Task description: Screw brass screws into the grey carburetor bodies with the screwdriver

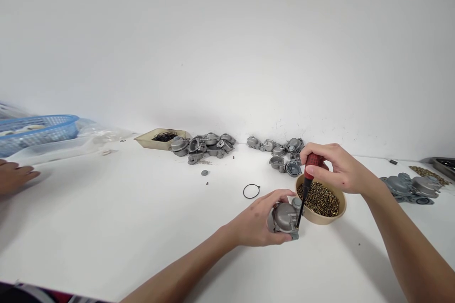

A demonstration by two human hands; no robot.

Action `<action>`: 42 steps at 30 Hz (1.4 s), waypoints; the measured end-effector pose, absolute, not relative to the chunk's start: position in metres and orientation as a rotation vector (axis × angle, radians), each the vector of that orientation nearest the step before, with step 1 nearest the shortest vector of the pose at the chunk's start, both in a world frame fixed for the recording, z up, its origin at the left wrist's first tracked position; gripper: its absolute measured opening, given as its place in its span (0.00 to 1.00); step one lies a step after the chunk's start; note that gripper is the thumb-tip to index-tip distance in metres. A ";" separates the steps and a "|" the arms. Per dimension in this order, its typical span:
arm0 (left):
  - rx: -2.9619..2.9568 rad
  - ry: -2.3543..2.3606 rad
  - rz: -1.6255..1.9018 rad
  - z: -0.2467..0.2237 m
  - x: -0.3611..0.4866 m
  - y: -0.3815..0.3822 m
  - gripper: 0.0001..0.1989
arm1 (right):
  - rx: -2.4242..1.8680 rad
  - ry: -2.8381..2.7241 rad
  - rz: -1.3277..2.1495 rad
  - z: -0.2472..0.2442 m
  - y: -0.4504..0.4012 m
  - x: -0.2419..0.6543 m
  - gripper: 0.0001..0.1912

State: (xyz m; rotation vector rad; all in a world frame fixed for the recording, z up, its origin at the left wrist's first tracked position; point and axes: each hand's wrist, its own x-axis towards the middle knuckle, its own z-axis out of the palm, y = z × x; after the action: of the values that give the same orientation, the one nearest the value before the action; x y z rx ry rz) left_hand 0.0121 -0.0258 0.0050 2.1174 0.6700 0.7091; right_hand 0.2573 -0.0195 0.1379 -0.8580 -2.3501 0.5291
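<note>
My left hand (261, 220) is wrapped round a grey metal housing (285, 218) with a domed top, holding it on the white table. My right hand (336, 168) grips a screwdriver (313, 163) by its red and black handle. The shaft slants down, and its tip meets the right edge of the housing. Just behind the housing stands a round beige bowl (322, 219) full of small brass screws. A thin black ring gasket (251, 191) lies flat to the left of the housing.
Grey housings lie in piles at the back (211, 144) and right (412, 187). A beige tray (145, 139) holds black rings. At the left are a blue basket (57, 128), plastic sheeting (88, 139) and another person's hand (16, 176). Small loose parts dot the table.
</note>
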 end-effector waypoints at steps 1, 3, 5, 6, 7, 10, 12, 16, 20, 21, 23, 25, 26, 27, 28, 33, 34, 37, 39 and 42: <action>2.118 0.670 0.708 0.005 0.012 -0.026 0.40 | -0.865 -2.350 0.531 0.138 -0.019 0.258 0.03; 2.117 0.664 0.710 0.005 0.012 -0.025 0.40 | -0.874 -2.348 0.537 0.137 -0.019 0.258 0.03; 2.117 0.649 0.711 0.005 0.011 -0.025 0.39 | -0.883 -2.346 0.544 0.137 -0.018 0.260 0.04; 2.118 0.642 0.710 0.005 0.011 -0.025 0.39 | -0.886 -2.345 0.548 0.136 -0.017 0.260 0.04; 2.118 0.635 0.708 0.004 0.011 -0.025 0.39 | -0.890 -2.343 0.550 0.136 -0.017 0.261 0.05; 2.117 0.635 0.705 0.004 0.011 -0.024 0.39 | -0.884 -2.349 0.540 0.136 -0.016 0.263 0.05; 2.112 0.639 0.709 0.004 0.011 -0.024 0.40 | -0.867 -2.365 0.499 0.137 -0.017 0.263 0.04; 2.097 0.644 0.698 0.003 0.010 -0.024 0.40 | -0.785 -2.406 0.427 0.141 -0.025 0.258 0.04; 2.085 0.653 0.679 0.002 0.010 -0.023 0.39 | -0.641 -2.394 0.463 0.143 -0.036 0.249 0.11; 2.087 0.657 0.673 0.002 0.009 -0.023 0.39 | -0.624 -2.393 0.466 0.143 -0.039 0.248 0.12; 2.096 0.656 0.662 0.002 0.009 -0.023 0.38 | -0.613 -2.397 0.465 0.145 -0.043 0.246 0.14; 2.098 0.647 0.661 0.003 0.009 -0.023 0.37 | -0.585 -2.397 0.484 0.146 -0.046 0.245 0.16; 2.094 0.644 0.662 0.003 0.009 -0.023 0.37 | -0.549 -2.396 0.505 0.147 -0.047 0.245 0.19; 2.090 0.643 0.661 0.003 0.009 -0.023 0.37 | -0.506 -2.394 0.528 0.148 -0.047 0.246 0.21; 2.088 0.643 0.660 0.003 0.009 -0.022 0.37 | -0.473 -2.391 0.540 0.148 -0.047 0.246 0.23; 2.095 0.622 0.678 0.002 0.009 -0.022 0.38 | -0.561 -2.383 0.257 0.145 -0.043 0.244 0.15; 2.095 0.623 0.676 0.003 0.009 -0.022 0.38 | -0.587 -2.386 0.215 0.144 -0.044 0.244 0.16; 2.094 0.645 0.660 0.004 0.009 -0.023 0.38 | -0.548 -2.410 0.319 0.146 -0.047 0.246 0.23; 2.095 0.646 0.655 0.004 0.008 -0.023 0.37 | -0.481 -2.401 0.428 0.146 -0.048 0.246 0.27; 2.105 0.645 0.665 0.003 0.008 -0.023 0.37 | -0.496 -2.380 0.353 0.145 -0.046 0.246 0.22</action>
State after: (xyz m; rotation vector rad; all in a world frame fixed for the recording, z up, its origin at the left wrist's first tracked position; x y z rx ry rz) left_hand 0.0081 -0.0231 0.0031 2.1055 0.6454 0.6645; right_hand 0.2457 -0.0461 0.1454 -0.4959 -2.3797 0.3529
